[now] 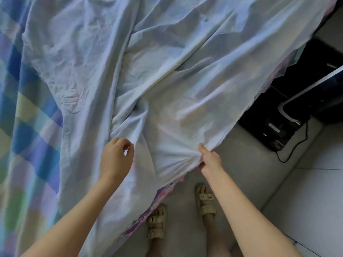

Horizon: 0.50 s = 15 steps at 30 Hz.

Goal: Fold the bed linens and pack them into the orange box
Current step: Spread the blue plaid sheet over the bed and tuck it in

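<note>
Single head-worn view, steeply downward, close over the sheet (167, 80)

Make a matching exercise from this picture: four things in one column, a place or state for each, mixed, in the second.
1 right hand
2 checked cover
3 sandals
4 black device

A far right, with a cable
B far left, colourful squares
C worn on the feet
D grips the pale sheet's edge

Pairs: 1-D, 2-B, 3-C, 4-A
</note>
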Each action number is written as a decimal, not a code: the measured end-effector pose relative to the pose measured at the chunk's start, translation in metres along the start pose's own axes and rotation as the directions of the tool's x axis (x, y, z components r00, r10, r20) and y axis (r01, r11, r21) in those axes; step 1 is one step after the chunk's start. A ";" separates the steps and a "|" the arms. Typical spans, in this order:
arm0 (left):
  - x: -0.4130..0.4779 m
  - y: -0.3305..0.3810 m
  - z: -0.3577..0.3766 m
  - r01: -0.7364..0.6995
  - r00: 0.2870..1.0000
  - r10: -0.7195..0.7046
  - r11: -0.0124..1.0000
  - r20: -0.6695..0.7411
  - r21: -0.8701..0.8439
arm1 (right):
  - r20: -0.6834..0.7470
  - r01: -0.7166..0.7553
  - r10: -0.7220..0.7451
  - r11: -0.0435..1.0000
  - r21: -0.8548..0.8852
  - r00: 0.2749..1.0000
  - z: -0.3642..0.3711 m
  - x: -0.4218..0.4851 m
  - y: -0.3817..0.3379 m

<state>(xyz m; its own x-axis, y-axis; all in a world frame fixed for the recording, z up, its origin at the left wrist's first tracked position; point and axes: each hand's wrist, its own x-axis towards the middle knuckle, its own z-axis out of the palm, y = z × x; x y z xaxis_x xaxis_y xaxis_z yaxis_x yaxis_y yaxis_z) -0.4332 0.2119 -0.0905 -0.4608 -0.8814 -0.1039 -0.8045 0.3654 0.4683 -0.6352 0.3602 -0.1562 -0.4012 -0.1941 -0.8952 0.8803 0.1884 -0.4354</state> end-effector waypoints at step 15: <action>0.014 0.003 -0.013 0.496 0.868 -0.470 0.830 -0.158 0.256 | -0.182 0.006 -0.337 0.490 -0.872 0.924 -0.093 0.012 -0.078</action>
<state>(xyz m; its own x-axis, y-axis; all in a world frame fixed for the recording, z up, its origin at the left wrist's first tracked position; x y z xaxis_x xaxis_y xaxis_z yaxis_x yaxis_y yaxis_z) -0.4377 0.1965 -0.0794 0.0374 -0.9843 -0.1724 -0.9920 -0.0574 0.1125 -0.7321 0.4330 -0.1425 -0.7131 -0.0672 -0.6978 0.2080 0.9303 -0.3022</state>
